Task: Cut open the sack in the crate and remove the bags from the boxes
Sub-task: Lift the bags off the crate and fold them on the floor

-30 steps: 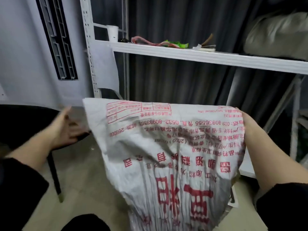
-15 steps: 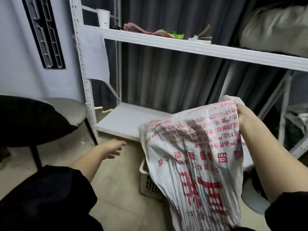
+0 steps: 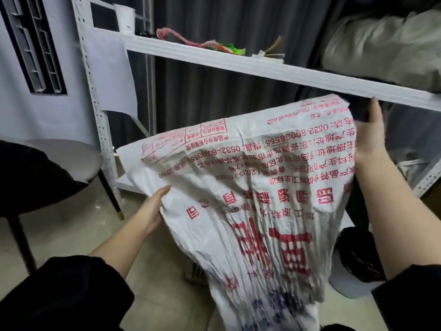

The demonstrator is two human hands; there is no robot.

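A white woven sack printed with red characters hangs upside down in front of me, limp and creased. My right hand holds its upper right edge just under the shelf beam. My left hand is at the sack's left edge with its fingers hidden behind the fabric. A bit of a slatted crate shows on the floor behind the sack. No boxes are visible.
A white metal shelf rack stands ahead, with a paper cup, scraps and a bulky grey-green bundle on its upper board. A black chair is at the left. Tiled floor lies below.
My left hand has come up from the side and reached the sack's left edge. The sack has spread wider again, and my right hand has lifted its corner close to the shelf beam.
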